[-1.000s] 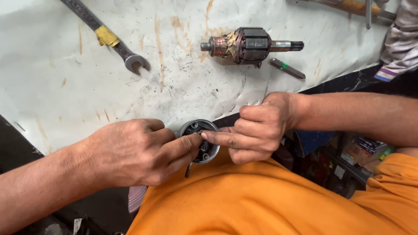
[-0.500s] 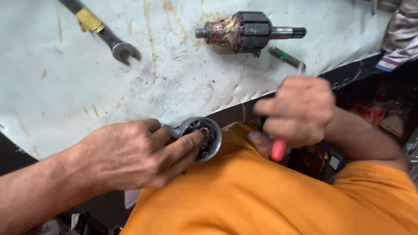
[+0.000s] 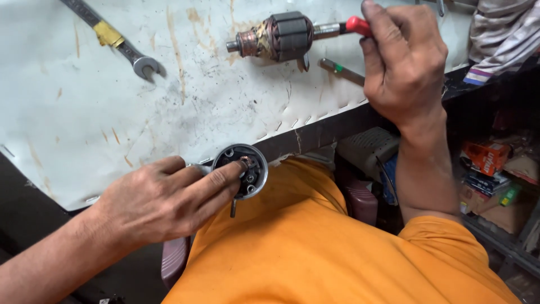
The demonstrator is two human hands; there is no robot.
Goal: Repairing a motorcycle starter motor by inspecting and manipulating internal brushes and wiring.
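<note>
My left hand (image 3: 163,200) holds a small round metal motor end cap (image 3: 244,170) at the near edge of the workbench, with my forefinger pressed into its open face. My right hand (image 3: 402,59) is raised over the bench at the upper right, closed around a red-handled tool (image 3: 358,25) whose red end shows above my thumb. Just left of that hand a motor armature (image 3: 278,37) with a copper commutator lies on the bench.
A spanner with yellow tape (image 3: 121,46) lies at the upper left on the stained white bench top (image 3: 84,112). A thin green-banded rod (image 3: 341,71) lies below the armature. Folded striped cloth (image 3: 498,39) sits at the upper right; boxes (image 3: 489,160) are stacked on a shelf below.
My right hand left the end cap, dipped below the bench edge, gripped a red-handled tool, and has risen to the bench beside the armature. My left hand kept holding the cap.
</note>
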